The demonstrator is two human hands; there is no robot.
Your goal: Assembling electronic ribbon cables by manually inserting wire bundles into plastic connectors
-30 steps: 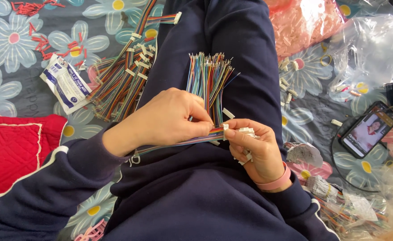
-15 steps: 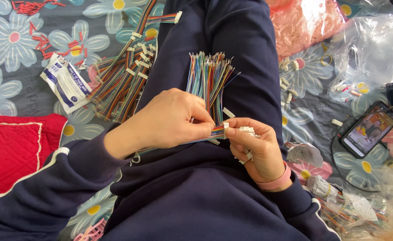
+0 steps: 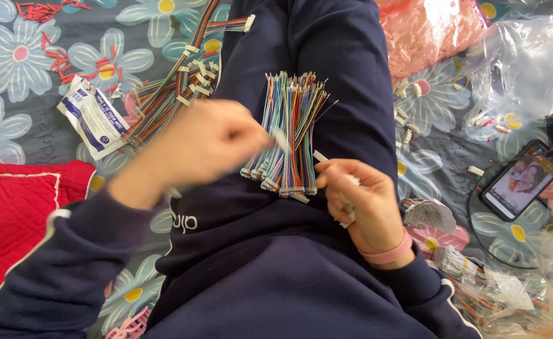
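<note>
Seated on a flowered blanket [image 3: 25, 56], legs in dark blue trousers stretched forward.

Left hand [image 3: 204, 144]: blurred, above the left thigh, just left of the wire bundle. Fingers curled toward something small and pale at the tips; grip state cannot be told through the blur.

Right hand [image 3: 358, 201]: low on the lap, fingers folded narrow around small white connector pieces [image 3: 346, 216]; one pale piece sticks up between thumb and forefinger. Pink band [image 3: 386, 254] on the wrist.

Bundle of multicoloured wires [image 3: 289, 132]: lying along the lap between the two hands, fanned ends pointing away from the body, near ends lined up in a row just beside the right hand's fingertips.

Second heap of coloured wires with white plugs [image 3: 176, 94]: on the blanket left of the left leg, running toward the far edge.

White and blue sachet [image 3: 94, 116]: flat on the blanket, touching that heap's left side.

Small red bits [image 3: 50, 12]: scattered at the far left corner.

Red quilted cushion [image 3: 12, 220]: near left edge, under the left sleeve.

Pink bag of parts [image 3: 433, 31]: far right. Clear plastic bag [image 3: 527, 69] beside it.

Phone [image 3: 521, 179]: lit screen, right edge, cable looped round it.
</note>
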